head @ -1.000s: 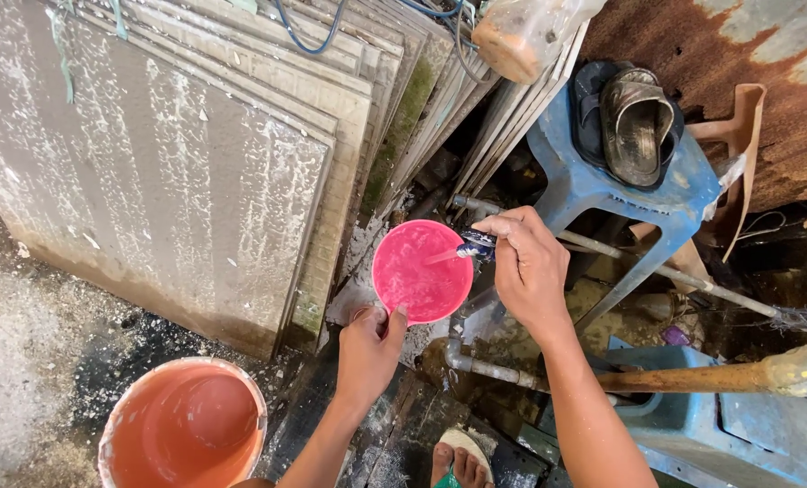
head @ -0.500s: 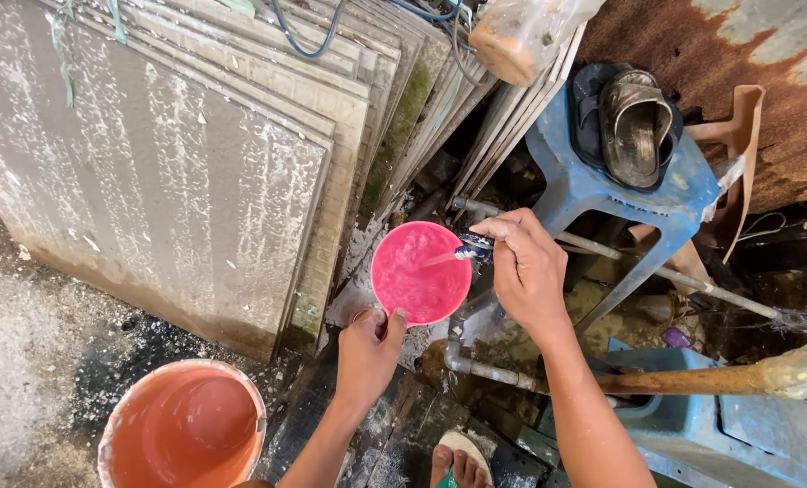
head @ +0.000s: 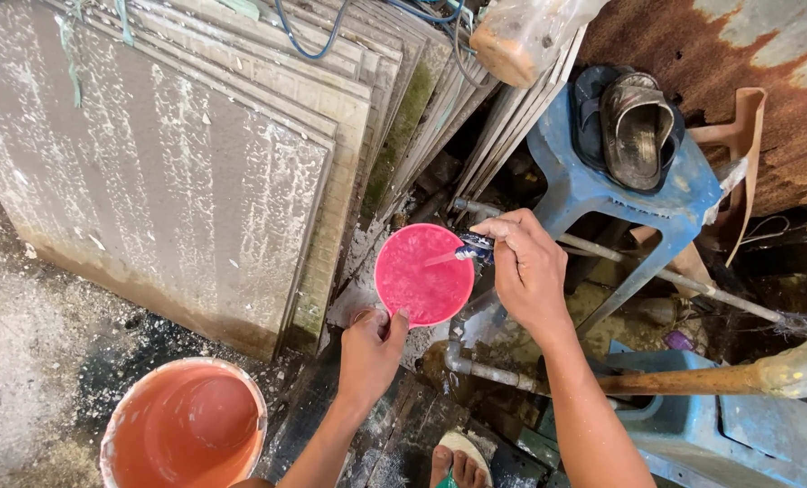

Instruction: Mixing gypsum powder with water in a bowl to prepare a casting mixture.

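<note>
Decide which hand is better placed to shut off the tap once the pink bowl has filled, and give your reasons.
Probably the right hand: it already rests on the tap above the pink bowl. The left hand is busy, its grip closed on the bowl's near rim.

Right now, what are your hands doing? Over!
Left hand holds pink bowl by rim. Right hand on tap, water running in. Nothing blocking.

Left hand (head: 370,348) gripping, right hand (head: 528,271) curled, forearms extended.
</note>
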